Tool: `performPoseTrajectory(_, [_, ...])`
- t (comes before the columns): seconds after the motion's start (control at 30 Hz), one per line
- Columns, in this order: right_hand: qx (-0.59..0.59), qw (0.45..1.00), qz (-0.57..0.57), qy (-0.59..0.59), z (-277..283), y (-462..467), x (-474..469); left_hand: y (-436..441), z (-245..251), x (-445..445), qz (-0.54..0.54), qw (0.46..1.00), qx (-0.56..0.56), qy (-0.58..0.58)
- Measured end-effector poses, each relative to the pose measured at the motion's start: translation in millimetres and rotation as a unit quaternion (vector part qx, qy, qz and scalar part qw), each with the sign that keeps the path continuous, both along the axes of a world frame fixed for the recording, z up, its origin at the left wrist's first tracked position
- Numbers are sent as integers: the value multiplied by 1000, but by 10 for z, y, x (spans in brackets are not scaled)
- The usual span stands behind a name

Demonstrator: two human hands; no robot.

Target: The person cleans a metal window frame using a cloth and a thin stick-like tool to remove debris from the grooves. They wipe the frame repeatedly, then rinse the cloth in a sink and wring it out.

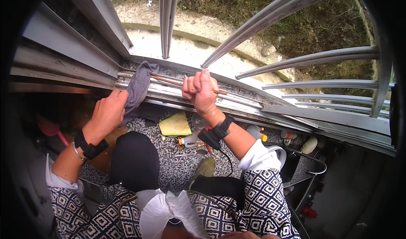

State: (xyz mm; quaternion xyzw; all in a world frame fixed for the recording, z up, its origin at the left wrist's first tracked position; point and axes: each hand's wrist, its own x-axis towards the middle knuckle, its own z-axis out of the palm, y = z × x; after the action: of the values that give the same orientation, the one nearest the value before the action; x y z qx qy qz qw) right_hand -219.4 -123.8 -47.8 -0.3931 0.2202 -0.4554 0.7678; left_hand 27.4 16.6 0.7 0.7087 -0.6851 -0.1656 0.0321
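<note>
My right hand (pixel 201 91) is closed around a thin brown stick (pixel 166 79), which lies roughly along the metal window track (pixel 173 96). The stick's far left end meets a grey cloth (pixel 138 85); whether it is wrapped or just pressed there is hidden. My left hand (pixel 108 113) grips the lower part of that cloth, fingers curled and turned from view. The cloth drapes across the track near the sliding window frame (pixel 73 39).
Metal bars (pixel 166 23) stand outside the window. Beneath my arms, a speckled countertop (pixel 171 170) bears a cut piece of green-rinded squash or melon (pixel 175 124), a spoon (pixel 192 153) and orange-capped bottles (pixel 192 140). My knee (pixel 134 156) and shoe (pixel 206 167) are over it.
</note>
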Motion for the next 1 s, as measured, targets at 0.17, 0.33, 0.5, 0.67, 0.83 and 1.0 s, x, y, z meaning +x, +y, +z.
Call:
performPoseTrajectory(0.17, [-103, 994, 24, 15, 43, 158, 887, 352, 47, 324, 51, 997, -48, 39])
performPoseTrajectory(0.33, [-224, 965, -56, 123, 400, -29, -676, -87, -138, -237, -116, 968, -77, 208])
performPoseTrajectory(0.5, [-106, 967, -133, 190, 632, 34, -1717, -612, -353, -1013, -295, 912, 32, 284])
performPoseTrajectory(0.67, [-56, 989, -117, 70, 394, 142, -784, -267, -310, -239, -177, 948, 52, 258])
performPoseTrajectory(0.83, [-108, 991, -74, -12, -142, 320, 929, 319, -136, 302, -10, 983, 40, 177])
performPoseTrajectory(1.0, [248, 953, -21, -171, -114, 2, 527, 257, 14, 100, -41, 958, 11, 284])
